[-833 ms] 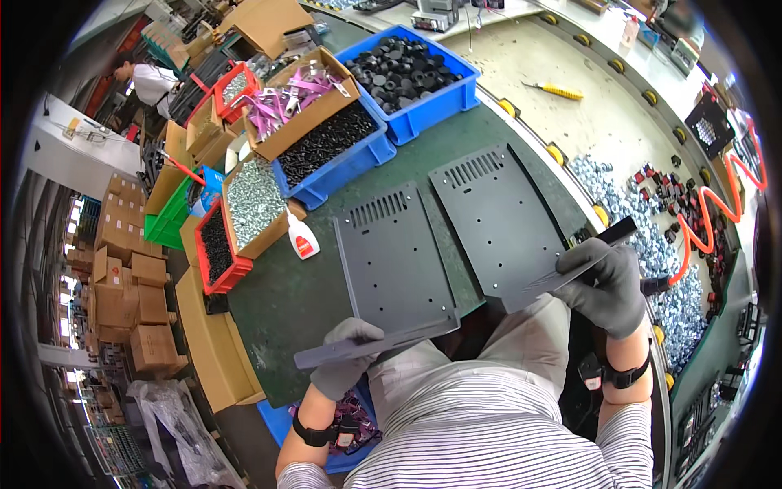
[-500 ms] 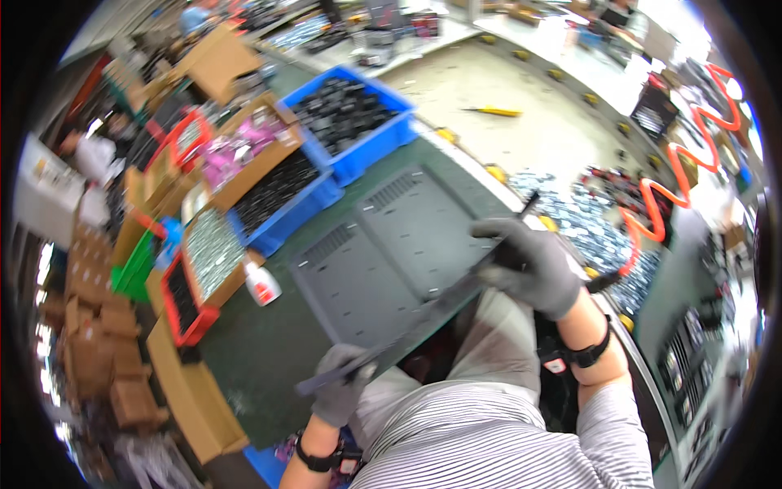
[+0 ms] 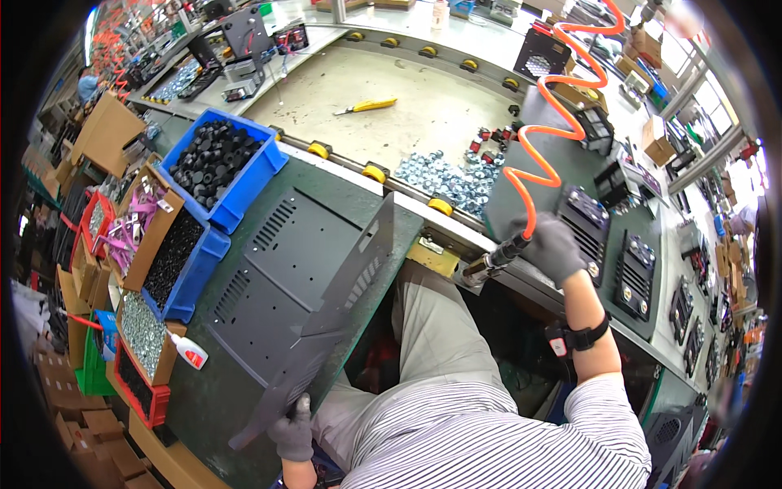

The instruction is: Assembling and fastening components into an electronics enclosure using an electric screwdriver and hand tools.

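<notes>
On the green work surface a dark grey sheet-metal panel (image 3: pixel 273 281) with slotted vents and small holes lies flat. A second dark bent metal panel (image 3: pixel 346 281), also slotted, stands tilted along its near side. My left hand (image 3: pixel 293 432), in a grey glove, is closed on that panel's lower near end, thumb showing. My right hand (image 3: pixel 555 248), gloved too and slightly blurred, is at the upper end of a pneumatic tool (image 3: pixel 495 261) at the table edge. An orange coiled hose (image 3: pixel 542 155) runs up from the tool. The right fingers are mostly hidden, so their grip cannot be made out.
To the left stand a blue bin (image 3: pixel 269 163) of black round parts, another blue bin (image 3: pixel 189 306) of small black pieces and a white-and-red bottle (image 3: pixel 189 350). Beyond lie a yellow knife (image 3: pixel 366 106) and silver fasteners (image 3: pixel 448 179). Dark metal assemblies (image 3: pixel 582 220) sit at right.
My right hand has left the bent panel and moved right to the pneumatic tool. That panel is now tilted up, with only my left hand on it. The view has turned right.
</notes>
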`<state>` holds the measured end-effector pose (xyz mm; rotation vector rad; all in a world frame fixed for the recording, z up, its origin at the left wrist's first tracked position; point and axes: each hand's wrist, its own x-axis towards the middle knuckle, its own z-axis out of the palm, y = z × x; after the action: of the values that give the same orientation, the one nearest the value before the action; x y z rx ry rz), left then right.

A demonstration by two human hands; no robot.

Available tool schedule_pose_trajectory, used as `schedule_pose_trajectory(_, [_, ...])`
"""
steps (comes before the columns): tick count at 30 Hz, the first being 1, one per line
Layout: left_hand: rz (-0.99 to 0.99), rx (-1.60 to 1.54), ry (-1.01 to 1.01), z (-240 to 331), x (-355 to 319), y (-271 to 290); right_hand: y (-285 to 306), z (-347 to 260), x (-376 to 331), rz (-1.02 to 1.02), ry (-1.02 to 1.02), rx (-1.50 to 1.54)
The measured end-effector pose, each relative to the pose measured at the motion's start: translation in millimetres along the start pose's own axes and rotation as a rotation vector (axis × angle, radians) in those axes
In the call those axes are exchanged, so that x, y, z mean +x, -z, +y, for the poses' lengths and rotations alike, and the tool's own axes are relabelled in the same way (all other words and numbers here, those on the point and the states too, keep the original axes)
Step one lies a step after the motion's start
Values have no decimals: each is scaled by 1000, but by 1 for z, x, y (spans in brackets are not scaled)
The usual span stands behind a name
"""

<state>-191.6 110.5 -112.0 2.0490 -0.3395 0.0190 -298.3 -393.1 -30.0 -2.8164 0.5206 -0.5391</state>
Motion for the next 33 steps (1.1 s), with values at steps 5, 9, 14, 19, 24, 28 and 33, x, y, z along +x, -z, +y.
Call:
schedule_pose_trajectory(5, [11,-53,32,-3,-1,2,-21,-5,12,-179,140,16])
schedule_pose_trajectory(9, [-32,-112,75,-8,-4,7,3,10,5,135,85,107])
schedule_pose_trajectory(14, [3,-26,72,-28,1,10,55,99,-70,370,-547,26])
schedule_pose_trajectory(19, [-63,81,12,-40,0,15,56,189,-163,210,-1241,-385])
schedule_pose_trajectory(24, [29,61,-10,-47,1,12,34,209,-180,106,-1173,-39])
schedule_pose_trajectory(28, [26,94,-12,-31,5,14,38,197,-148,-35,-1024,107])
schedule_pose_trajectory(33, [-37,398,-49,15,2,14,48,184,-90,-278,-1113,550])
